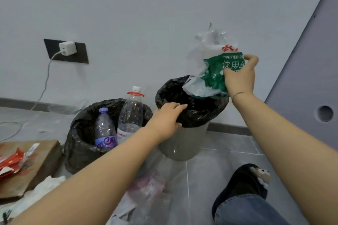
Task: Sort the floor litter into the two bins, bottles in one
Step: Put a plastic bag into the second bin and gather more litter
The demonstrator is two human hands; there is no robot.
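My right hand (239,76) grips a crumpled green-and-clear plastic wrapper (212,71) just above the right, tilted grey bin (182,144) lined with a black bag. My left hand (166,118) holds that bin's near rim, fingers over the liner. The left bin (76,144), also black-lined, stands beside it and holds two clear bottles: one with a purple label (105,131) and a taller one with a white cap (130,115).
A cardboard sheet (42,159) with red wrappers (11,162) lies at the left. Clear plastic film (150,190) and white paper (47,186) lie on the grey tiles in front. A charger (67,48) and cable hang on the wall. My slippered foot (243,184) is at the right.
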